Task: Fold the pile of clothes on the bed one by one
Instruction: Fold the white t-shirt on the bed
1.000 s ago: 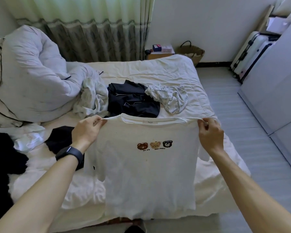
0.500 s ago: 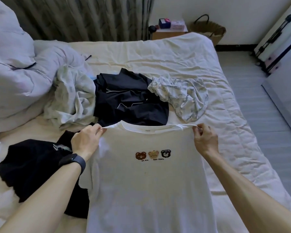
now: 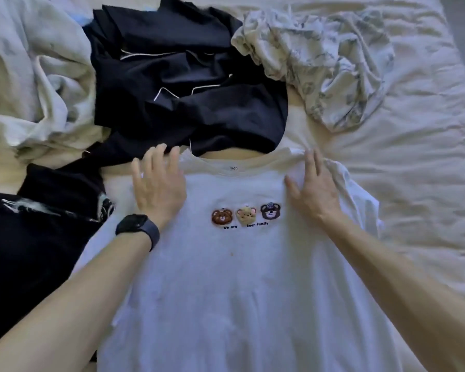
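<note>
Dark clothing [image 3: 24, 251] lies bunched at the far left, apparently kept aside to leave folding room. Next along, the left hand [image 3: 159, 186], a black watch [image 3: 137, 229] on its wrist, presses flat with fingers spread on one shoulder of the white T-shirt [image 3: 239, 291], which lies face up on the bed [image 3: 414, 183], bears showing. The right hand [image 3: 313, 189] mirrors it on the other shoulder, fingers straight, probably smoothing the cloth before a first fold. Beyond the collar a navy garment [image 3: 188, 89] and, rightward, a patterned pale garment [image 3: 333, 68] wait unfolded.

Rumpled cream bed [image 3: 414, 189]; soft light.
</note>
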Demonstrator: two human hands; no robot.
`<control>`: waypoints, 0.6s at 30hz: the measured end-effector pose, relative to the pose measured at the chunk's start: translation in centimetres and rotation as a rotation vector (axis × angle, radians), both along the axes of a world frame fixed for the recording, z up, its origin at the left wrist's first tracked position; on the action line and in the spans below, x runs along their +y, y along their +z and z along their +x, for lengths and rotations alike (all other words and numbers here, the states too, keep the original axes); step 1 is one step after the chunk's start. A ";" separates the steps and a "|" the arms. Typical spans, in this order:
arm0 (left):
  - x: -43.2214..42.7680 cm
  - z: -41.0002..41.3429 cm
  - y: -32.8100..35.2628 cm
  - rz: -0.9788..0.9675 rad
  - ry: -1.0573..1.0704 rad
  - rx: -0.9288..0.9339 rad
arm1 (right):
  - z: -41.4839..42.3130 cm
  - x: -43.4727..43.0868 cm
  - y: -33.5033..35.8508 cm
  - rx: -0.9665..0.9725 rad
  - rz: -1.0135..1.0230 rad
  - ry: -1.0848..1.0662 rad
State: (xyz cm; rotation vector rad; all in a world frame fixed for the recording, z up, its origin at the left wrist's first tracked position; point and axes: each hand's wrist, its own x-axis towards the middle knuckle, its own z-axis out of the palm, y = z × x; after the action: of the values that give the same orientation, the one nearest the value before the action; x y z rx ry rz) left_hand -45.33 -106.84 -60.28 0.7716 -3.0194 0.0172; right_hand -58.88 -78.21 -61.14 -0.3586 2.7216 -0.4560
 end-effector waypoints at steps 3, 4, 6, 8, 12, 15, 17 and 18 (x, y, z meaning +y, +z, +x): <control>8.0 3.8 -1.5 0.170 -0.254 0.069 | 7.9 1.0 0.4 0.210 -0.055 0.075; 10.3 5.4 -2.0 0.229 -0.312 0.017 | 10.9 1.7 0.4 0.245 -0.065 0.101; 12.8 8.3 -3.1 0.299 -0.367 -0.138 | 16.4 3.8 0.0 0.203 -0.008 0.193; 12.4 10.2 -4.3 0.266 -0.362 -0.243 | 20.2 6.9 -0.9 0.124 0.123 0.254; 10.5 11.6 -4.6 0.181 -0.254 -0.320 | 22.7 12.1 -0.9 0.037 0.340 0.085; 10.9 15.1 -3.3 0.201 -0.137 -0.362 | 24.8 14.1 0.7 -0.051 0.338 -0.076; 11.8 19.7 -1.9 0.235 -0.120 -0.393 | 27.6 15.6 2.3 -0.051 0.269 -0.182; 12.5 22.5 -1.1 0.264 -0.114 -0.402 | 29.2 16.3 3.0 -0.030 0.230 -0.246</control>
State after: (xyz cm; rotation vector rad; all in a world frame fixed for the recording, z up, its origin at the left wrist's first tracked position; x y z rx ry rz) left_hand -22.87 -94.31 -61.39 0.6798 -3.4947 -0.2658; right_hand -29.69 -61.88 -58.10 0.0438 2.7609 -0.2041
